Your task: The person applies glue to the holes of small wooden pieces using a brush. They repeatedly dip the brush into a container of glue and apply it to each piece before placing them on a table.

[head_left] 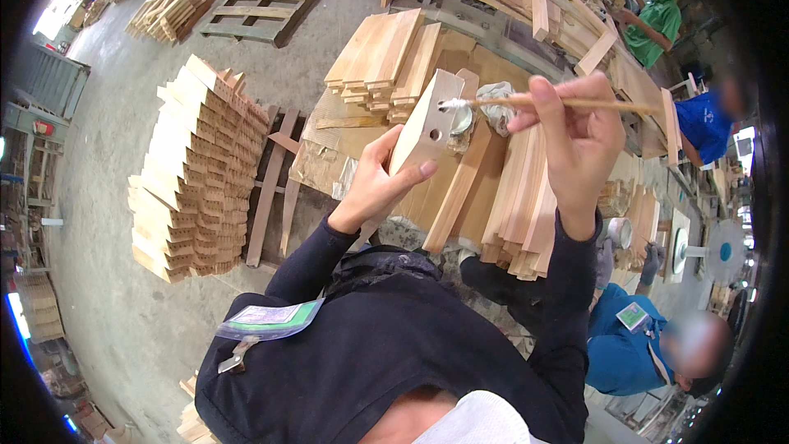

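My left hand [380, 179] is closed round a pale wooden block [421, 133] and holds it tilted up, with two round holes in the end that faces right. Between the fingers of my right hand [579, 127] is a thin wooden stick [503, 101]. White, glue-like matter coats the stick's tip, which is at the upper hole of the block. Partly hidden behind the block, a small round container [463, 123] shows something whitish. A crumpled grey-white rag [495, 108] lies beside it on the cardboard-covered work surface [322, 148].
Light boards are piled on the surface, at the far side [378, 53] and at the right [519, 205]. Left of it stands a tall stack of wooden pieces [193, 177]. People in green [657, 25], blue [699, 127] and teal [620, 349] are at the right.
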A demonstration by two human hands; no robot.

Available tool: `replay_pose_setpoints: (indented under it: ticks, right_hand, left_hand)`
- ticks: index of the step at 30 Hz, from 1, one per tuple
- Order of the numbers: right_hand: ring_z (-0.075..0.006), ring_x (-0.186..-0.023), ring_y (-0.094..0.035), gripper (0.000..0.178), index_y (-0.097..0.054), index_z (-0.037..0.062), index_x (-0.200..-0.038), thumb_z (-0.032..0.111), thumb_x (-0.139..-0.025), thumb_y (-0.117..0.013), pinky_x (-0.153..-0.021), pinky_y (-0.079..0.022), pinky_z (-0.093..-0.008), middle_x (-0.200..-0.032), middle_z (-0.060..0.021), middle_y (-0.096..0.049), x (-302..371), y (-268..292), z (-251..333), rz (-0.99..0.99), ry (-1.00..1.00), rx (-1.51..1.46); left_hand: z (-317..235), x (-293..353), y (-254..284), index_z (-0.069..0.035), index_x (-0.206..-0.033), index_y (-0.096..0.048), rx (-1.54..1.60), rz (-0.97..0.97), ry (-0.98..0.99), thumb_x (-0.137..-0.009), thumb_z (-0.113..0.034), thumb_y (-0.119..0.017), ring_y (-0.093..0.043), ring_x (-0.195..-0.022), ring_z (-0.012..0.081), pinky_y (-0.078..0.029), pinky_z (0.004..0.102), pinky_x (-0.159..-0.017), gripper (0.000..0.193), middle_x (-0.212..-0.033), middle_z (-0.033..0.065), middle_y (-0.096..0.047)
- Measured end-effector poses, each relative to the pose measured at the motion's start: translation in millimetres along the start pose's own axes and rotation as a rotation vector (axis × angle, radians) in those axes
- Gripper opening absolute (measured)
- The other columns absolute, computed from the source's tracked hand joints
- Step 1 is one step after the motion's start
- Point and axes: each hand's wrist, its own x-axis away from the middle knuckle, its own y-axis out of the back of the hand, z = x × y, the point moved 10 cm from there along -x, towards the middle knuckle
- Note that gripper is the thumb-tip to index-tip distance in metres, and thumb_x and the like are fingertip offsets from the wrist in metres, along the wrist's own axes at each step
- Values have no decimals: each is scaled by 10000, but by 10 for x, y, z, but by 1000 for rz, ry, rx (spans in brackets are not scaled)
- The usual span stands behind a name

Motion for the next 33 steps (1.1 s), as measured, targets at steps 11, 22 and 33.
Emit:
replay_pose_setpoints:
  ticks: [11, 22, 33]
  right_hand:
    - [-226, -627, -684, 161, -503, 61, -880, 152, -916, -632, -554, -571, -297, -798, -151, -681, 462, 200, -724, -403, -159, -392]
    - [-239, -799, -692, 129, -559, 28, -945, 106, -894, -647, -633, -576, -285, -938, -179, -677, 562, 100, -842, -299, -159, -392]
    - [-232, -884, -679, 156, -485, 59, -966, 5, -894, -612, -679, -565, -264, -1012, -190, -667, 488, 68, -780, -215, -120, -436]
  left_hand:
    - [-14, 62, -23, -14, -1068, -583, 79, 33, 27, -719, -466, -753, -493, -709, 40, -399, 192, -631, 596, -859, -20, -551]
    - [-12, 73, 0, 28, -1088, -565, 94, 18, 33, -701, -481, -766, -483, -690, 50, -383, 192, -602, 670, -810, -21, -526]
    - [39, 38, 33, 55, -1090, -563, 123, 45, 46, -708, -467, -750, -479, -678, 57, -385, 212, -586, 673, -789, -13, -528]
